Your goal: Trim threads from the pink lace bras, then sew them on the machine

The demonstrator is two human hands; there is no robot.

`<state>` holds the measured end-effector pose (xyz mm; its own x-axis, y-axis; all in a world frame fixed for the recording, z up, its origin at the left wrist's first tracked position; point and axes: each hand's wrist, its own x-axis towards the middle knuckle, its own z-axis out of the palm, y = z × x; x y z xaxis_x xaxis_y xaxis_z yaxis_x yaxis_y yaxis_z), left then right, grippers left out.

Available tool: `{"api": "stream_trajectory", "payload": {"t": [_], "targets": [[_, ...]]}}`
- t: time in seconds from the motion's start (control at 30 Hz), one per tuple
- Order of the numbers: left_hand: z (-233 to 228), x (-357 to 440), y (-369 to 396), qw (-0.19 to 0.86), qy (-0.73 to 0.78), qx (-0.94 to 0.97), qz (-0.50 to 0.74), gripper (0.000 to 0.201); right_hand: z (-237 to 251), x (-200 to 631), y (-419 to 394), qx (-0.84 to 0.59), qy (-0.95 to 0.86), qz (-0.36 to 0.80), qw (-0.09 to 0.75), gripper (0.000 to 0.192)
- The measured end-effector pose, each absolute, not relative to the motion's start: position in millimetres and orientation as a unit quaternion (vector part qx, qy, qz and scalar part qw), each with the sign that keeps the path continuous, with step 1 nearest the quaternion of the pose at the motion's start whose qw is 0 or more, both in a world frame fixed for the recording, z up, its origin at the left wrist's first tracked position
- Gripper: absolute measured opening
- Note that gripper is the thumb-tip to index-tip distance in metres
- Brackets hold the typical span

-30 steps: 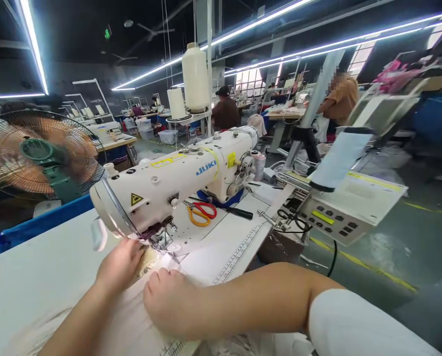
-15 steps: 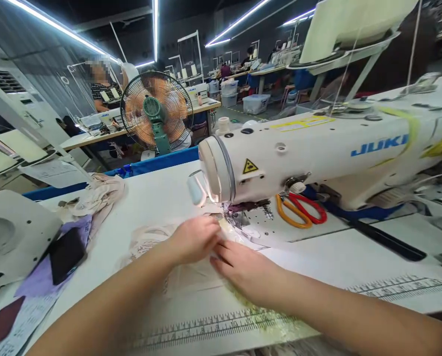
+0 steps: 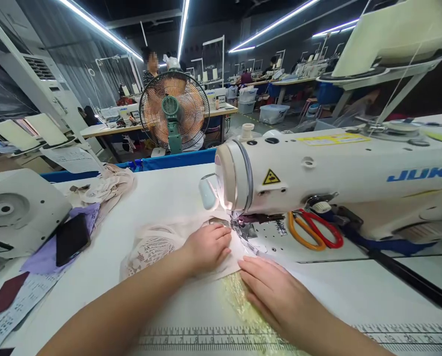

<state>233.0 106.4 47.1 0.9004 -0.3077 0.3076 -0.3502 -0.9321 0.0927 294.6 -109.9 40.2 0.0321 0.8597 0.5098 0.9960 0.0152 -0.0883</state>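
Pale beige lace fabric [image 3: 157, 247] lies on the white table, its edge running under the presser foot [image 3: 237, 225] of the JUKI sewing machine [image 3: 272, 173]. My left hand [image 3: 208, 247] rests flat on this fabric just left of the needle area, fingers stretched forward. Nearer to me, my right hand [image 3: 276, 294] lies with straight fingers at the fabric's right edge. A shiny yellowish clear strip [image 3: 239, 296] passes beside and partly beneath it; its thumb is hidden. Orange-and-red-handled scissors [image 3: 306, 237] sit on the machine bed to the right.
A printed ruler [image 3: 206, 338] runs along the table's front edge. At left are a black phone [image 3: 72, 240] on purple cloth, papers, another machine head [image 3: 16, 212] and a heap of beige fabric [image 3: 113, 185]. A fan [image 3: 174, 109] stands beyond the table; a person is behind it.
My hands, close together before, are now apart. My left hand lies flatter on the fabric, and the right has moved toward me and rightward. The camera view has swung left.
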Motion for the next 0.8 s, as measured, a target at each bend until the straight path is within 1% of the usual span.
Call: {"api": "stream_trajectory", "payload": {"t": [0.27,0.5,0.8], "targets": [[53,238,104,0.086,-0.135,0.982,0.105,0.033,37,298,-107,-0.693,-0.657,-0.180,0.236,0.025],[58,236,104,0.088,-0.165,0.974,0.131,0.028,41,297,-108,-0.686,-0.664,-0.156,0.254,0.021],[64,240,101,0.044,-0.141,0.983,0.113,0.030,34,300,-108,-0.696,-0.644,-0.200,0.246,0.022]]}}
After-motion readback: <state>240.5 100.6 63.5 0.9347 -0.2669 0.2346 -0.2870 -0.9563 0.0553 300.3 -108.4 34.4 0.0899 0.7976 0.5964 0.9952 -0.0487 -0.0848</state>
